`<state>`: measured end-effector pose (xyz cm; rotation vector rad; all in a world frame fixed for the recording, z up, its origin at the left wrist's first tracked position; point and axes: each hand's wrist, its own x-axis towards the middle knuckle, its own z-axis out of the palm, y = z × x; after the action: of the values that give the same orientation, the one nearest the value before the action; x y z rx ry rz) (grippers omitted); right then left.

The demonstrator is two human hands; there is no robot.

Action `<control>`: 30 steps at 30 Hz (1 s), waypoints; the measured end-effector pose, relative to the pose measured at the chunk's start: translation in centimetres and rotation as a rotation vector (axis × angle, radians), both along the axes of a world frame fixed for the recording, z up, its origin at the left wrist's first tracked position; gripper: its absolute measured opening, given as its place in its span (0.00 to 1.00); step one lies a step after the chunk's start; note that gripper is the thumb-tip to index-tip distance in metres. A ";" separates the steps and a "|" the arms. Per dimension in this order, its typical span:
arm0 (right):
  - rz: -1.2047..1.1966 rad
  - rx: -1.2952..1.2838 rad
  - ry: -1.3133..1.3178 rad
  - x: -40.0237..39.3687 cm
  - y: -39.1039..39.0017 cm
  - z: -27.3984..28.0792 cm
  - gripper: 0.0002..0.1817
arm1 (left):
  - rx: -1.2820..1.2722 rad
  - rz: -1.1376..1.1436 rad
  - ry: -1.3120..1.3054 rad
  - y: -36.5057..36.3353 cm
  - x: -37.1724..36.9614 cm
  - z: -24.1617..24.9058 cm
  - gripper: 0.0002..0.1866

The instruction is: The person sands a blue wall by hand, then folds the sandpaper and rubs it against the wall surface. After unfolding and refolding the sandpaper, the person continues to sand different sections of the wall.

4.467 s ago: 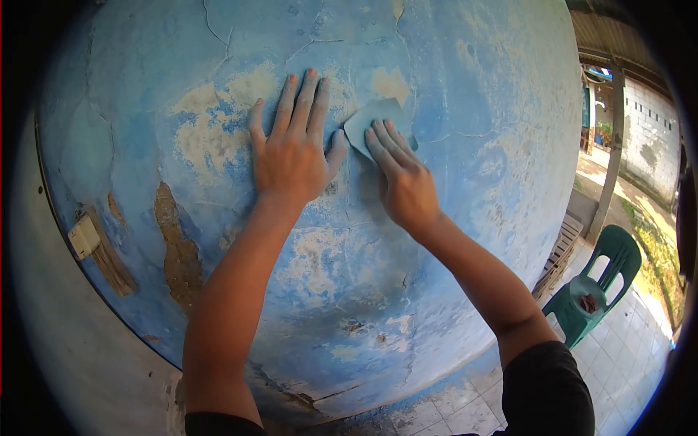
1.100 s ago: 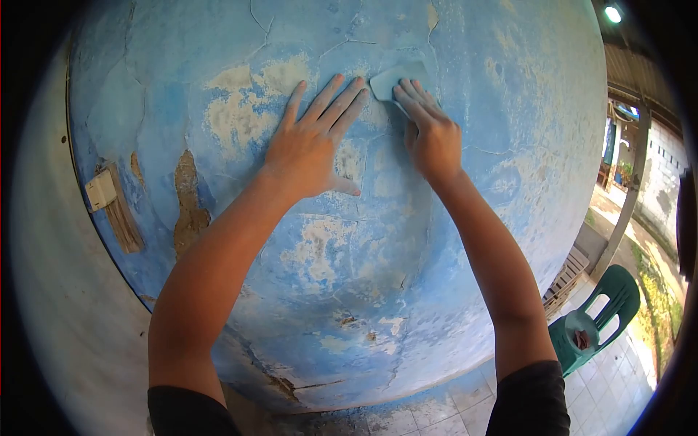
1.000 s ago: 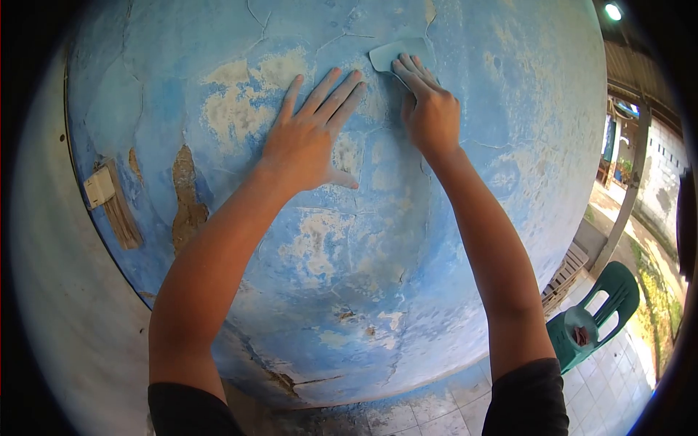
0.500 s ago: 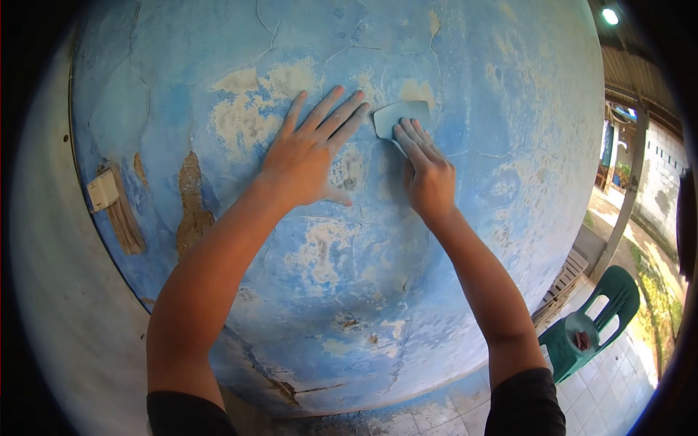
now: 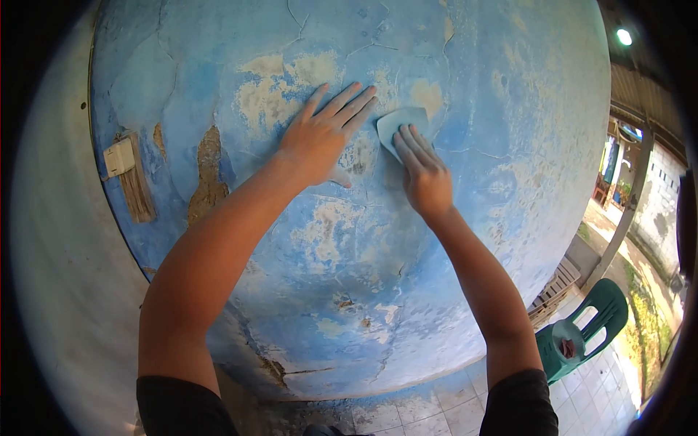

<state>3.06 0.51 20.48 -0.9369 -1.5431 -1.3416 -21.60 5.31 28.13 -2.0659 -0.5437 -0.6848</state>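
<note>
In the head view, my right hand (image 5: 427,178) presses a thin blue-grey sheet of sandpaper (image 5: 398,122) to the wall with its fingertips. The sheet's upper and left edges stick out past the fingers, and its left edge curls off the surface. My left hand (image 5: 320,138) lies on the blue wall (image 5: 407,291) left of the sheet, fingers stretched and spread, holding nothing. Pale dust coats the fingers. Around both hands the paint is worn, with beige bare patches (image 5: 265,98) and thin cracks.
At left, a switch box (image 5: 118,158) sits on a wooden strip (image 5: 138,195) near bare brown plaster (image 5: 209,174). A green plastic chair (image 5: 603,309) at lower right bears a clear container (image 5: 567,340) with reddish-brown contents. Tiled floor (image 5: 436,410) runs below the wall.
My right hand and the sandpaper have slid slightly down and left over the wall, away from a beige patch. My left hand stays in about the same place. The view has shifted a little.
</note>
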 end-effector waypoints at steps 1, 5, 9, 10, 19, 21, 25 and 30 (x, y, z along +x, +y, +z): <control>-0.031 -0.034 -0.053 0.0 -0.6 -1.2 0.23 | 0.005 -0.004 -0.011 -0.2 -0.2 0.2 0.79; -0.067 -0.070 -0.023 0.5 -1.3 -1.6 0.27 | -0.005 0.021 0.011 -0.5 -0.2 0.3 0.79; -0.083 -0.018 0.111 0.0 0.0 1.9 0.30 | -0.040 -0.007 -0.017 -0.5 -0.1 0.1 0.81; -0.085 0.010 0.139 -0.1 0.5 3.3 0.31 | -0.033 -0.010 -0.013 -0.3 -0.1 0.3 0.81; 0.006 0.108 0.148 -0.9 2.2 3.8 0.27 | -0.054 -0.082 -0.014 0.6 -0.3 0.0 0.82; 0.002 0.044 0.066 -1.8 1.2 0.5 0.29 | -0.047 -0.092 -0.011 0.8 -0.3 0.0 0.82; 0.006 0.039 -0.049 0.7 1.3 2.8 0.27 | -0.064 -0.103 -0.002 0.9 -0.2 0.1 0.83; -0.055 0.197 0.126 1.4 2.1 12.6 0.23 | -0.070 -0.023 0.000 0.6 0.3 0.3 0.86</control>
<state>4.49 2.59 33.09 -0.9267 -1.2735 -1.4175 -21.27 5.89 28.41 -2.1398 -0.5516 -0.6875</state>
